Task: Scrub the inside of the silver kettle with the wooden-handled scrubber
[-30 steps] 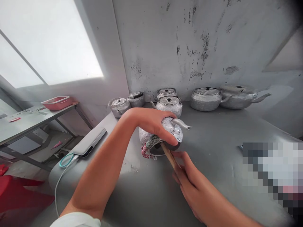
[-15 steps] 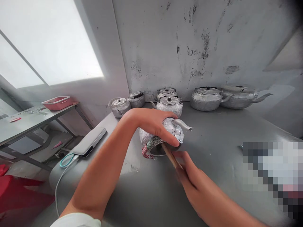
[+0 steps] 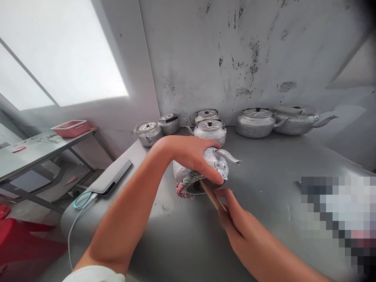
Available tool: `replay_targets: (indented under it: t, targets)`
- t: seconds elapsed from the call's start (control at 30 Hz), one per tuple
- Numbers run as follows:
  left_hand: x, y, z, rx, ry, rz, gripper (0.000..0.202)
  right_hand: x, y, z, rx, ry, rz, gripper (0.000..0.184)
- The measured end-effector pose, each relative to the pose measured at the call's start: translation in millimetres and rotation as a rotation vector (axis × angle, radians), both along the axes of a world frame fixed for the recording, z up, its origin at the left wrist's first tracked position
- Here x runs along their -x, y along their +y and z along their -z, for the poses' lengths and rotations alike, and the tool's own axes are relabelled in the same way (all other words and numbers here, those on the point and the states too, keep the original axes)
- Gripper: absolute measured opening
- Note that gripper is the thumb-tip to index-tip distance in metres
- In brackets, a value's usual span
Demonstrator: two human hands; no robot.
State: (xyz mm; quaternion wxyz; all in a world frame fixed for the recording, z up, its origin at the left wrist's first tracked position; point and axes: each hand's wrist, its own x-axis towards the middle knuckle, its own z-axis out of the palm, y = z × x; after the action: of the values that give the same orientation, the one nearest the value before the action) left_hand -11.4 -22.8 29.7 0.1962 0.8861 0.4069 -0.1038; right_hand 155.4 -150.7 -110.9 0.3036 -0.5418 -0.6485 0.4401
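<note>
Here's the dimpled silver metal kettle [image 3: 210,158], centre of the dial, tipped so its mouth faces six o'clock above the smooth grey table [image 3: 176,244]. The left hand [image 3: 192,153] is clamped over its body; the right hand [image 3: 239,223] is wrapped round a light-brown wooden stick [image 3: 210,194] entering the mouth from five. Thin metal, it looks: probably light, stiff, dentable, slightly slippery. That broad body seems the surest hold; the slim curved silver spout [image 3: 228,156] at three could bend, the red-and-green cord-wrapped handle [image 3: 183,187] at eight could swing.
</note>
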Motion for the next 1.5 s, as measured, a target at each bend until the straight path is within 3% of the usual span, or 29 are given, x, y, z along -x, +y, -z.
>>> replay_targets:
  t: [0.53, 0.77, 1.0, 1.5]
  targets:
    - [-1, -2, 0.1, -0.002, 0.008, -0.002, 0.111, -3, 1, -4.6, -0.033, -0.035, -0.002, 0.043]
    - [-3, -3, 2.1, -0.015, 0.002, 0.006, 0.115, -5, 3, -2.0, -0.081, -0.175, 0.053, 0.036]
    - [-1, -2, 2.7, -0.018, -0.009, 0.036, 0.115, -2, -1, 3.8, -0.074, -0.075, -0.029, 0.047]
    - [-1, 0, 1.3, -0.006, 0.002, 0.030, 0.111, 0, 2, 6.0, -0.015, -0.026, -0.015, 0.049]
